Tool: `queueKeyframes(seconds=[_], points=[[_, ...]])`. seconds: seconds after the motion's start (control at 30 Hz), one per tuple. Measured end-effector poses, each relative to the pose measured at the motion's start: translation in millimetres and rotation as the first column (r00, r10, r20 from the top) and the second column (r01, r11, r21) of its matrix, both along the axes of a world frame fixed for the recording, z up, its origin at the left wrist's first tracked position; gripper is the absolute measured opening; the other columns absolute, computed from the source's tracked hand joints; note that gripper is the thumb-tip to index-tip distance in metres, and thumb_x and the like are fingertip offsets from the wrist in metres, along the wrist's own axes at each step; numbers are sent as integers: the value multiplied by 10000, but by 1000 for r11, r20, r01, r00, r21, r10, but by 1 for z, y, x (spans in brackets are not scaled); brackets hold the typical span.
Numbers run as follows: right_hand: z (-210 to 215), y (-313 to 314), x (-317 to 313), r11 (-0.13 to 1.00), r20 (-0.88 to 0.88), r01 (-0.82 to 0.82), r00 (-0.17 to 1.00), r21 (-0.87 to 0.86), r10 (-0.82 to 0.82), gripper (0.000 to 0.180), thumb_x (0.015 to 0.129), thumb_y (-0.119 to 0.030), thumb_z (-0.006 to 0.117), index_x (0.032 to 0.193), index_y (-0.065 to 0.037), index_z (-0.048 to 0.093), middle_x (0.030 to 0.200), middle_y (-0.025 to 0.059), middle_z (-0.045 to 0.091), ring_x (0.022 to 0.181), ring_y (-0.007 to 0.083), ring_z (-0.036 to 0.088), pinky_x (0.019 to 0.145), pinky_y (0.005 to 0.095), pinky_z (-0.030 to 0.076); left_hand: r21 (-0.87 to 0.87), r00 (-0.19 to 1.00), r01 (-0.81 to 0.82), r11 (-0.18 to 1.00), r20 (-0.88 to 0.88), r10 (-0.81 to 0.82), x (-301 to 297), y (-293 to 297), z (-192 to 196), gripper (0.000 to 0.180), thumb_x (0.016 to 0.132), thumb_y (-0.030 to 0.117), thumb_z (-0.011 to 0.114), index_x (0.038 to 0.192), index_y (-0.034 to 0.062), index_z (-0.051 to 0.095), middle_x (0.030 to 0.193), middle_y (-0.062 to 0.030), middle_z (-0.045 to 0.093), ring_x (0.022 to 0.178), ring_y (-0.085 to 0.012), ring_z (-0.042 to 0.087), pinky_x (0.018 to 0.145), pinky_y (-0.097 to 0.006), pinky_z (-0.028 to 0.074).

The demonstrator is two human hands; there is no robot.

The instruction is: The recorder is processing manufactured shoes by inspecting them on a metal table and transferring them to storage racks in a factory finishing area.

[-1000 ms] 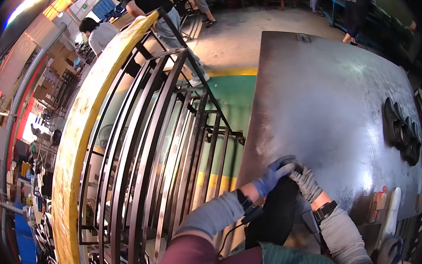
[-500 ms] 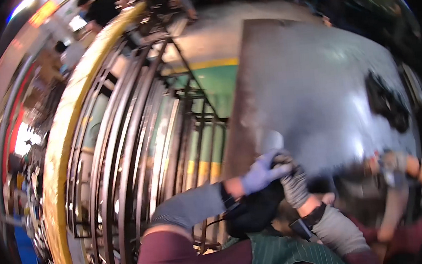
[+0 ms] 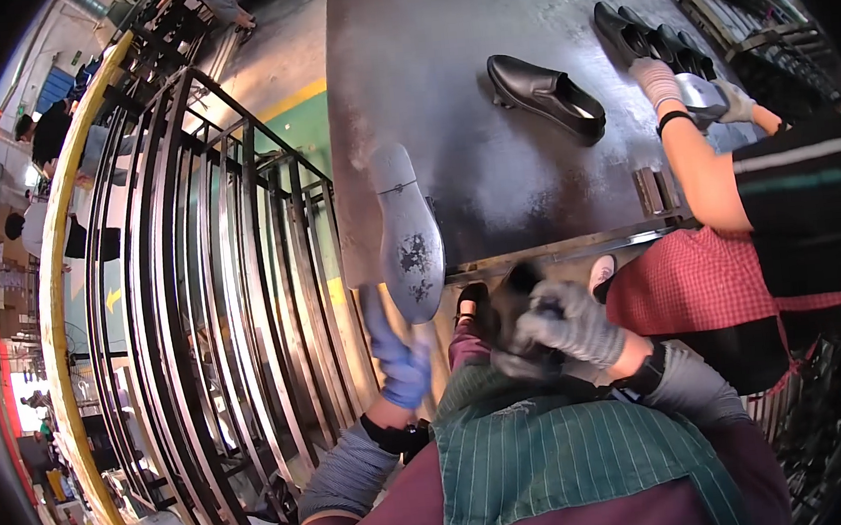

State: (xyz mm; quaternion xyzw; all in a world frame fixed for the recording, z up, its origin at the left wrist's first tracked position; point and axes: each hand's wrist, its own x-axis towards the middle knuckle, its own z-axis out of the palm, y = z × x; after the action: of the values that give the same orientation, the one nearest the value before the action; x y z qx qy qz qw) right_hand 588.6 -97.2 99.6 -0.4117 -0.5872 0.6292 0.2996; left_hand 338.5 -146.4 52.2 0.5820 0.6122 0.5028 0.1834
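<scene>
A grey shoe last point(image 3: 406, 229), sole side up and with a line across its heel part, shows over the table's near left corner. My left hand point(image 3: 402, 369), in a blue glove, is at the last's lower end. Motion smears its fingers, so I cannot tell whether they grip it. My right hand point(image 3: 576, 324), in a grey glove, is closed around a dark, blurred thing that looks like a black shoe point(image 3: 515, 289), above my green striped apron. Another black shoe point(image 3: 546, 96) lies on the metal table point(image 3: 451, 40), beyond both hands.
A co-worker point(image 3: 795, 200) at the right, in a red checked apron, has gloved hands on a grey object point(image 3: 701, 98) beside several black shoes point(image 3: 631, 34). A dark metal rack point(image 3: 195, 312) with a yellow rail point(image 3: 54, 284) stands on my left. Other people are farther back.
My hands, together before, have come apart, the left one going leftward. The grey last now shows at full length. The view has turned, bringing the co-worker and the shoes into sight.
</scene>
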Motion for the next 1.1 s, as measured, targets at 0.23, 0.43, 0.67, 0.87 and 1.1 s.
queueKeyframes(seconds=[0.23, 0.43, 0.67, 0.87, 1.1], points=[[-31, 84, 63, 684, 595, -330, 781, 650, -189, 327, 719, -336, 749, 856, -59, 642, 866, 117, 614, 877, 302, 586, 981, 460, 374, -560, 640, 158, 813, 685, 347, 2, 50, -28, 516, 893, 342, 627, 1310, 125, 413, 1080, -92, 579, 715, -180, 642, 405, -278, 477], [50, 140, 118, 873, 504, -92, 844, 478, -187, 293, 757, -245, 723, 945, -54, 603, 935, 125, 583, 870, 290, 587, 772, 380, 477, -493, 714, 304, 815, 684, 148, -55, 142, -19, 595, 792, 407, 737, 1205, 56, 491, 892, -85, 624, 540, -171, 594, 345, -265, 457], [80, 255, 169, 606, 678, -331, 508, 723, -532, 349, 806, -172, 677, 1095, -37, 536, 1014, 152, 588, 933, 325, 584, 832, 377, 476, -536, 785, 520, 665, 606, -126, -94, 287, -10, 788, 737, 512, 744, 1288, 31, 451, 927, -76, 595, 545, -152, 573, 352, -269, 458], [-76, 375, 186, 980, 989, -149, 89, 134, -121, 417, 806, -98, 582, 1214, -78, 502, 1077, 171, 585, 978, 279, 615, 952, 400, 423, -551, 725, 667, 501, 634, -268, -74, 399, -22, 684, 780, 399, 736, 1296, 36, 470, 943, -78, 632, 643, -137, 619, 378, -262, 498], [-78, 315, 94, 913, 994, -404, 108, 58, -16, 540, 697, -505, 723, 1131, -202, 619, 1149, 157, 567, 1149, 336, 498, 1047, 477, 302, -618, 674, 728, 296, 567, -474, -30, 487, -19, 699, 779, 491, 711, 1255, 23, 504, 863, -70, 631, 590, -128, 615, 388, -268, 496]])
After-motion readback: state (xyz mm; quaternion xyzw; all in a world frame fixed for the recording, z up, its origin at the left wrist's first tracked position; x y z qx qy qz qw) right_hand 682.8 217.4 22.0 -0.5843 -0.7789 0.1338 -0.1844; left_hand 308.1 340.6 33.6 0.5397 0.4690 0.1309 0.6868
